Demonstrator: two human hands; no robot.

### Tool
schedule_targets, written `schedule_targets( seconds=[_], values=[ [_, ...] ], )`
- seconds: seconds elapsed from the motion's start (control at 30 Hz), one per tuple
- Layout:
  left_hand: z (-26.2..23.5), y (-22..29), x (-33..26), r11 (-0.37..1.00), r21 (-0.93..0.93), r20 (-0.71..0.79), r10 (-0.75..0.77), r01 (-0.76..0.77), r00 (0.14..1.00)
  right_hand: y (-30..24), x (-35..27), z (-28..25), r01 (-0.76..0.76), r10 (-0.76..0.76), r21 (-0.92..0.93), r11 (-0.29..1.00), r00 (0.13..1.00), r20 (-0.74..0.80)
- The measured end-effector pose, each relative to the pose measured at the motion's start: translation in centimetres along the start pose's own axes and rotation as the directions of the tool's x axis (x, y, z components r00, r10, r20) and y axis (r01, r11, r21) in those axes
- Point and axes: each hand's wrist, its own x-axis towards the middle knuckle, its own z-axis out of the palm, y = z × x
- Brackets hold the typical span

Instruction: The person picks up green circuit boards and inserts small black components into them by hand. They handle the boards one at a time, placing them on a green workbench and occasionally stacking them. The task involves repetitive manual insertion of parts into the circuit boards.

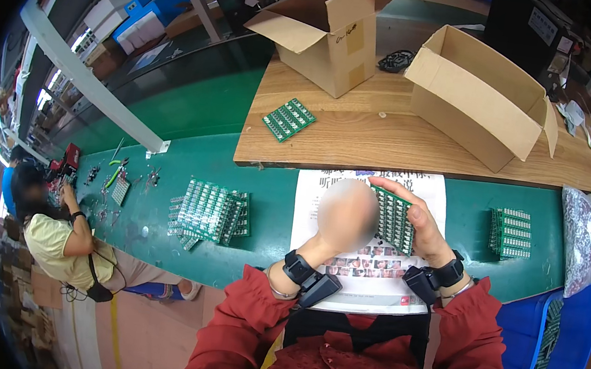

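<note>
A green circuit board panel point(395, 222) with rows of small parts stands tilted between my hands, over a printed sheet point(340, 301) on the green table. My right hand point(431, 231) grips its right side, with the fingers along the top edge and the thumb side toward me. At the panel's left edge is my left hand point(347, 217), whose fingers are lost in a blur, so its grip does not show. A pile of similar panels point(207, 209) lies to the left. Another small stack of panels point(512, 233) is to the right.
Beyond the sheet, a raised wooden board point(299, 154) bears two open cardboard boxes point(351, 59) and a single green panel point(289, 119). A clear plastic bag point(584, 238) and a blue bin point(582, 345) are at right. A co-worker point(71, 238) works at far left near green-handled pliers point(116, 173).
</note>
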Motion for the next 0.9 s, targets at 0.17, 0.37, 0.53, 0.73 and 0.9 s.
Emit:
schedule_targets(
  seconds=[0.17, 0.37, 0.53, 0.73, 0.9],
  values=[
    [0.1, 0.3, 0.2, 0.996, -0.089, -0.061, 0.001, -0.006, 0.998, 0.2, 0.1, -0.2, -0.04, 0.044, 0.107, 0.993, 0.998, -0.037],
    [-0.2, 0.6, 0.2, 0.994, -0.077, 0.0, -0.083, 0.083, 0.997, -0.1, 0.2, 0.8, -0.039, 0.04, 0.042, 0.998, 0.999, -0.017],
    [-0.1, 0.3, 0.3, 0.99, 0.133, -0.045, 0.048, -0.041, 0.998, 0.3, -0.1, 0.2, -0.086, 0.086, 0.076, 0.993, 0.996, 0.008],
    [-0.5, 0.8, 0.4, 0.996, 0.042, -0.066, -0.077, 0.079, 0.995, 0.3, -0.3, -0.2, -0.126, 0.129, 0.073, 0.989, 0.991, -0.034],
    [-0.6, 0.9, 0.3, 0.993, -0.081, -0.067, -0.097, 0.091, 0.993, -0.1, -0.2, 0.0, -0.051, 0.058, 0.047, 0.998, 0.984, -0.17]
  ],
)
